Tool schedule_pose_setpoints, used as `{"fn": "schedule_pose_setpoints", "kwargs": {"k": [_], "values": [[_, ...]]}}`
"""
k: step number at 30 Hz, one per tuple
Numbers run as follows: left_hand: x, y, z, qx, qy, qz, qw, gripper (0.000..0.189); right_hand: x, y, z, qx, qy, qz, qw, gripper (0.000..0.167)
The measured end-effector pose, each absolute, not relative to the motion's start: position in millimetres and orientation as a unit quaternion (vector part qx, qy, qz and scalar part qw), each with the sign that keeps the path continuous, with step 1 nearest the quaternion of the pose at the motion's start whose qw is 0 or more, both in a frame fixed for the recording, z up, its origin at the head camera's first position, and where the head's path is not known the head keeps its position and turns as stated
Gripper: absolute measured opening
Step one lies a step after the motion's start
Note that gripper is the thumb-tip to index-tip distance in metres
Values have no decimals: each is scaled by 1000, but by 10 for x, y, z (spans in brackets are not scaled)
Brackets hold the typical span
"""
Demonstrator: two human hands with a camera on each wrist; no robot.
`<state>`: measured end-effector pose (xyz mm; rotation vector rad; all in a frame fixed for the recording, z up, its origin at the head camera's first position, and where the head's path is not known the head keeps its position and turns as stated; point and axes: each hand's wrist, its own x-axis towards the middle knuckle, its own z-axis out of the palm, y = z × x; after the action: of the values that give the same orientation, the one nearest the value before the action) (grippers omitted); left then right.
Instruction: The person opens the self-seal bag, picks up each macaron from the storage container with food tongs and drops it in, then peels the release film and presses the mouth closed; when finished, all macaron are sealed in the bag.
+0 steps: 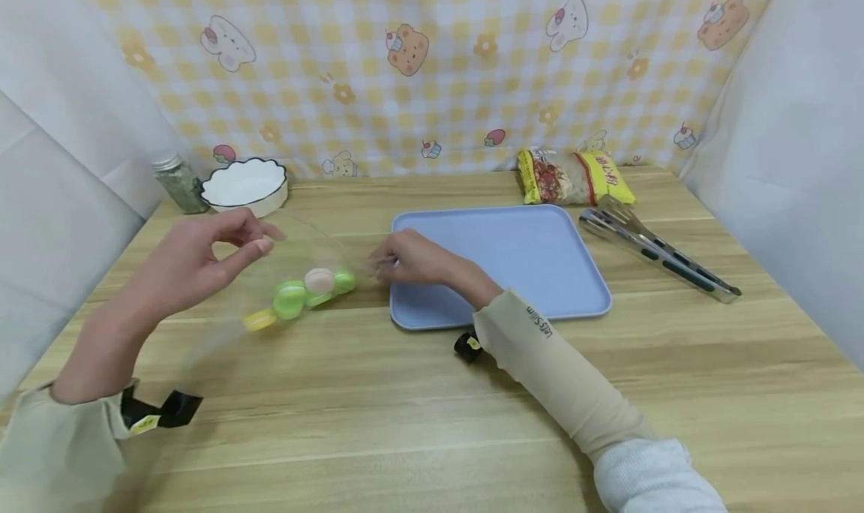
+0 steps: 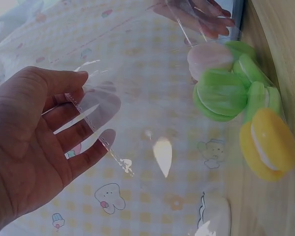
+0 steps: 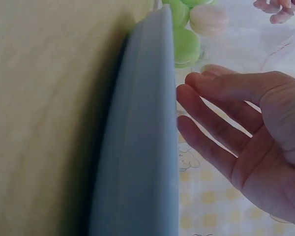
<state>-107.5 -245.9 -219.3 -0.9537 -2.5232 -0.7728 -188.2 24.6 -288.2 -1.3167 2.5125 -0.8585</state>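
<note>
A clear plastic bag (image 2: pixel 152 108) with macarons inside spans the space between the two hands. Green macarons (image 1: pixel 289 300), a pale pink macaron (image 1: pixel 319 280) and a yellow macaron (image 2: pixel 268 142) lie together low in it. My left hand (image 1: pixel 196 265) pinches the bag's open edge between thumb and fingers, raised over the table's left side. At the bag's other end, beside the left rim of the blue tray (image 1: pixel 499 265), my right hand (image 1: pixel 415 258) has thumb and index finger together on the plastic; its fingertips are blurred in the head view.
A white scalloped dish (image 1: pixel 246 187) and a jar of dried herbs (image 1: pixel 181 185) stand at the back left. Right of the tray lie metal tongs (image 1: pixel 658 250), with a yellow food packet (image 1: pixel 574 177) behind. A checked curtain (image 1: pixel 432 70) hangs along the table's back.
</note>
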Motion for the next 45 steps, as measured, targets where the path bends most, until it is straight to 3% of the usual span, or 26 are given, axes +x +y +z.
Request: {"fn": "schedule_pose_setpoints", "kwargs": {"k": [6,13,19,23,26,29,36,41,45], "values": [[-1052,-2489,-2190,-322,-892,-269,166,24,-1825,156,-2861,-477,848,-220,68,38],[-1066,-2547,-2199,-320,-892,-267,175,26,-1763,101,-2845,-448,859,-244,52,16],[-1048,-2654,-2158,-287,-902,-274,172,19,-1829,162,-2818,-455,839,-298,12,13],[-1017,-2766,-2062,-242,-906,-301,176,10,-1854,257,-2678,-413,830,-376,8,15],[-1016,-2846,-1984,-233,-882,-358,201,5,-1852,346,-2501,-371,817,-442,-7,17],[-1055,-2863,-1930,-260,-813,-467,231,5,-1813,405,-2267,-361,800,-476,-56,17],[-1265,-2797,-1988,-208,-623,-715,239,10,-1694,326,-1876,-370,745,-533,-153,15],[-1371,-2808,-2099,-151,-586,-771,196,11,-1703,212,-1915,-388,738,-536,-134,14],[-1379,-2832,-2108,-144,-591,-769,197,12,-1719,191,-1949,-356,724,-583,-92,15]]}}
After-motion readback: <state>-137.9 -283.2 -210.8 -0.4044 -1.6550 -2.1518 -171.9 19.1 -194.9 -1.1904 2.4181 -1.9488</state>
